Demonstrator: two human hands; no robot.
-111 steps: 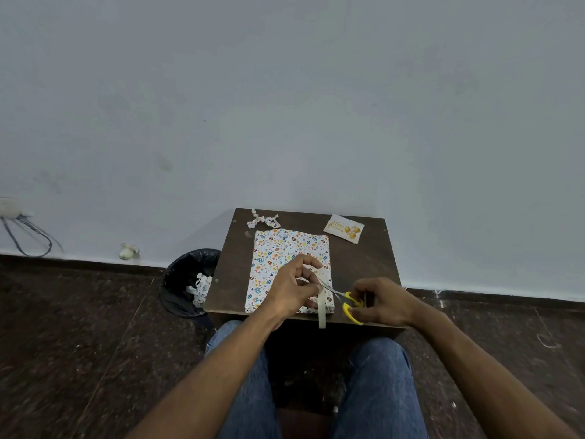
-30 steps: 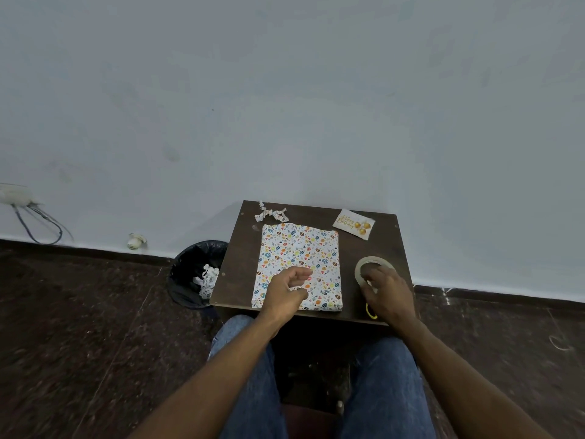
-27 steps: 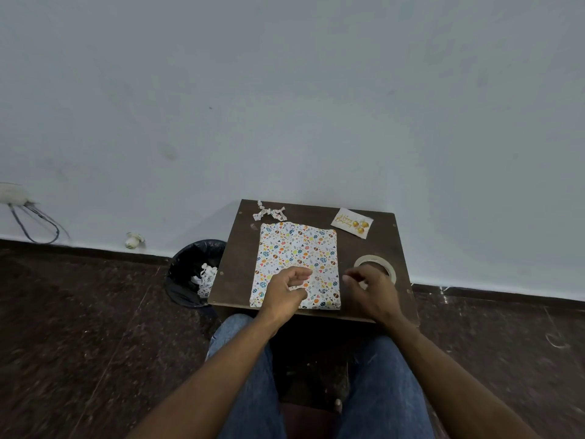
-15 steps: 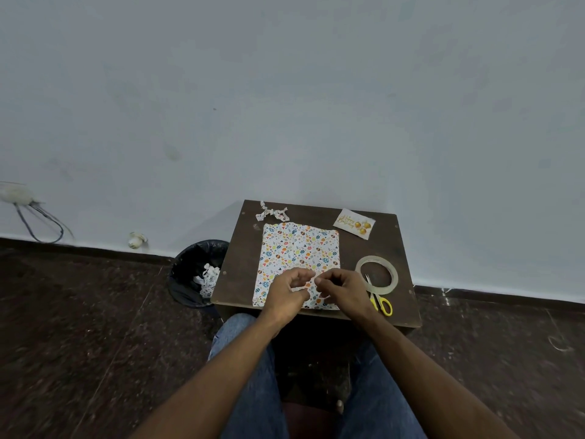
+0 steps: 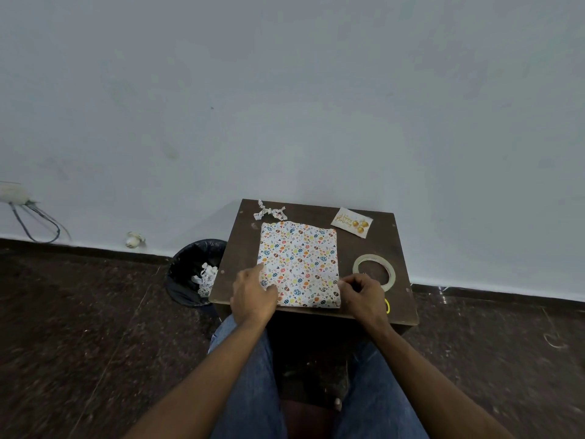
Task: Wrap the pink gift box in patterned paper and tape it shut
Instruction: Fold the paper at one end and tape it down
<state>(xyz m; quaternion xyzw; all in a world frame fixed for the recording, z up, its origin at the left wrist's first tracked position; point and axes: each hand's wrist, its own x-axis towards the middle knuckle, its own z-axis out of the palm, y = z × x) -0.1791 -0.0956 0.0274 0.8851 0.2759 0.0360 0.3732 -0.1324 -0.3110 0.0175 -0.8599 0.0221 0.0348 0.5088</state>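
A: Where does the box sit in the picture?

B: Low in the middle of the frame. The gift box [image 5: 299,264] is a flat rectangle lying on a small dark wooden table [image 5: 395,248], fully covered in white patterned paper with little coloured ovals and leaves. The paper looks matte, with crisp folded edges.

A: And the hands?

B: The left hand [image 5: 253,296] rests at the box's lower left corner, fingers fairly straight and pressed against the paper. The right hand [image 5: 362,296] is at the lower right corner, fingers curled at the paper's edge; whether it pinches the paper or a bit of tape I cannot tell.

A: What else is on the table?

B: A roll of tape [image 5: 374,269], a pale translucent ring, lies flat just right of the box. A sliver of yellow scissors handle [image 5: 387,305] shows beside the right hand. Toward the upper right of the table lies a glossy birthday card [image 5: 351,222] with gold lettering, and at the upper left a twisted paper bow [image 5: 270,211].

A: Beyond the table?

B: Left of it, a round black bin [image 5: 190,270] with crumpled paper scraps, on a dark speckled floor.
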